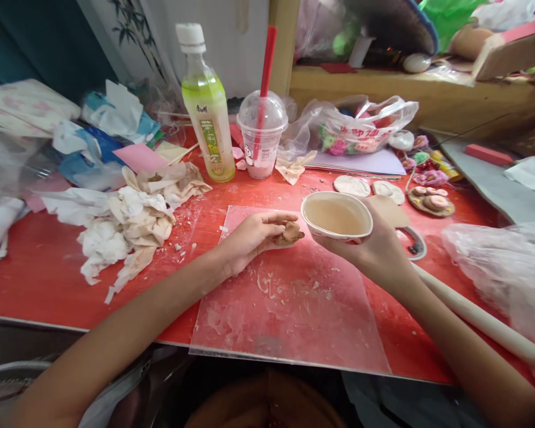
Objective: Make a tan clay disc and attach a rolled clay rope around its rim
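Note:
My left hand point(254, 238) is closed around a small lump of brown clay point(290, 233), which sticks out past the fingertips. To its right, my right hand point(377, 246) grips a paper cup point(365, 229) from its right and underside. Cloudy, pale brown liquid point(336, 215) fills much of the cup, which tilts toward me. Both hands are above a clear plastic sheet point(285, 333) strewn with pale scraps and smears of clay.
Crumpled tissues point(134, 220) lie to the left. A drink bottle point(209, 119) and a domed cup with a red straw point(261, 139) stand behind. Flat clay pieces point(352, 185), a decorated clay disc point(430, 202), a white rod point(472, 312) and a plastic bag point(503, 267) are at right.

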Demonstrator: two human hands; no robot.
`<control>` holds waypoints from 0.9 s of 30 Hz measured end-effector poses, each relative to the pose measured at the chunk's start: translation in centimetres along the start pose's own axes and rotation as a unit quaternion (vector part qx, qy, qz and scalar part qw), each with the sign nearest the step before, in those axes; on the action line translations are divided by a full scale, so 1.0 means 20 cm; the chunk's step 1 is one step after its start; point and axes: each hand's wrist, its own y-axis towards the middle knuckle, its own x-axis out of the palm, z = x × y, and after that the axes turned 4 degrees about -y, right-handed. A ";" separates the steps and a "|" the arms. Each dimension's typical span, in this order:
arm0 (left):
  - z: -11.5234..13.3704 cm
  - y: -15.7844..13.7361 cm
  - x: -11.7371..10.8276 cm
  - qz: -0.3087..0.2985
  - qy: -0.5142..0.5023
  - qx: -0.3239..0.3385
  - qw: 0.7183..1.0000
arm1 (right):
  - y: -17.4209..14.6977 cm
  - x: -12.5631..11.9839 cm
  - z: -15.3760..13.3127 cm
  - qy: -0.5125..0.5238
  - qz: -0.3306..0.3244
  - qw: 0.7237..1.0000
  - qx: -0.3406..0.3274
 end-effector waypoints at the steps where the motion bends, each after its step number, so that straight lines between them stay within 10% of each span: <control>1: 0.00 0.00 0.00 -0.001 0.001 0.000 1.000 | 0.00 0.00 0.00 -0.005 0.002 1.000 -0.003; 27: 0.02 -0.02 0.01 -0.001 -0.008 -0.013 1.000 | 0.00 -0.01 0.01 -0.034 0.010 0.999 -0.015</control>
